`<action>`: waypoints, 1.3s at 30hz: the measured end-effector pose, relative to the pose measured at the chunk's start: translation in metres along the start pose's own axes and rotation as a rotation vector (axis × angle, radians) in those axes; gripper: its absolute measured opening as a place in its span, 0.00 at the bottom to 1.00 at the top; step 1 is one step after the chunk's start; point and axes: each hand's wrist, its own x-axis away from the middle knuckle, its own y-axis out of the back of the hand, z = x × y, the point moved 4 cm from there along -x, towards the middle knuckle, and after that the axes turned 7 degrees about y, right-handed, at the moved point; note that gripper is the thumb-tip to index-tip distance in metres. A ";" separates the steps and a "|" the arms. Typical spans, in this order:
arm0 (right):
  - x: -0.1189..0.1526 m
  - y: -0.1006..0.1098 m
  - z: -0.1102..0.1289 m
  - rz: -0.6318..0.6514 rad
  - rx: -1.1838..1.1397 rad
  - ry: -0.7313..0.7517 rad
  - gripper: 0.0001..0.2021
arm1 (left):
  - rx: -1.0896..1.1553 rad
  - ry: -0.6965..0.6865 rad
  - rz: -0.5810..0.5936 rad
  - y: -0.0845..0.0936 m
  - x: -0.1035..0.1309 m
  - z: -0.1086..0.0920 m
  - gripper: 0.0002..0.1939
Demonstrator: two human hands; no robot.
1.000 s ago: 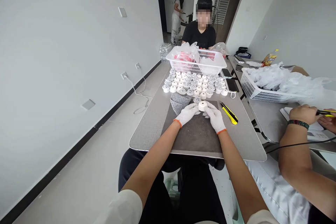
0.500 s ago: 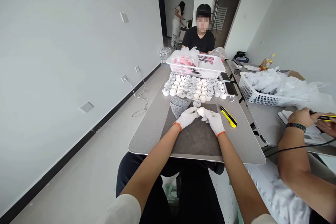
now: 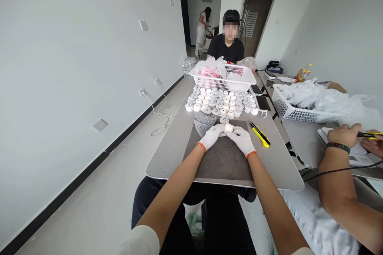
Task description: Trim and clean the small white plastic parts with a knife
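Both my hands wear white knit gloves with orange cuffs. Between them, above the dark mat point(image 3: 223, 159), is a small white round part point(image 3: 229, 128), cap-like in shape. My left hand point(image 3: 212, 136) grips it from the left, fingertips closed on its side. My right hand point(image 3: 243, 140) pinches it from the right. Just beyond the fingers, a single grey-white round part point(image 3: 224, 120) sits on the table. A folded grey cloth point(image 3: 204, 123) lies near my left hand. To the right of my right hand rests a yellow and black utility knife point(image 3: 260, 134).
Rows of white and grey round parts point(image 3: 221, 101) cover the table's far half, before a white basket point(image 3: 223, 83) with bags. Phones point(image 3: 263, 103) lie at the right edge. A person point(image 3: 227, 50) sits opposite; a co-worker's arm point(image 3: 338, 175) is beside me at another table.
The white part has turned in my fingers and now stands more upright, its side facing me. My right hand has shifted slightly left. The camera view has tipped up a little.
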 end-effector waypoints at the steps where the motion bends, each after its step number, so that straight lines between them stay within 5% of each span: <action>1: -0.001 0.000 -0.001 -0.003 0.006 0.007 0.23 | -0.030 0.009 -0.013 0.000 0.002 -0.001 0.20; 11: 0.000 0.001 -0.002 -0.021 0.013 0.006 0.16 | 0.269 0.031 0.070 -0.012 -0.018 0.011 0.17; 20: 0.002 0.009 0.004 -0.012 -0.002 -0.056 0.20 | 0.015 0.007 0.034 -0.005 -0.022 0.021 0.18; 25: 0.004 -0.014 0.004 0.004 0.045 -0.134 0.21 | -0.059 -0.035 0.076 -0.006 -0.015 0.010 0.20; 27: 0.005 -0.007 0.016 0.021 0.018 -0.148 0.25 | -0.085 -0.052 0.087 -0.006 -0.009 0.002 0.19; 29: 0.008 0.038 0.037 -0.007 -0.038 -0.086 0.28 | -0.078 -0.041 0.094 -0.005 -0.002 -0.006 0.19; 32: 0.013 0.163 0.068 -0.159 -0.060 0.061 0.33 | -0.053 -0.002 0.088 -0.004 0.005 -0.013 0.19; 33: 0.015 0.202 0.072 -0.231 -0.052 0.103 0.36 | -0.059 -0.003 0.088 -0.004 0.005 -0.013 0.19; 34: 0.020 0.236 0.078 -0.451 -0.032 0.245 0.38 | -0.073 -0.013 0.089 -0.004 0.005 -0.013 0.20; 35: 0.022 0.249 0.076 -0.518 -0.021 0.282 0.38 | -0.094 -0.026 0.091 -0.004 0.004 -0.012 0.20; 37: 0.019 0.213 0.055 -0.299 -0.053 0.078 0.30 | -0.139 -0.044 0.094 -0.005 0.000 -0.007 0.22; 39: 0.017 0.135 0.034 -0.144 -0.073 -0.011 0.25 | -0.163 -0.047 0.089 -0.005 -0.004 -0.002 0.23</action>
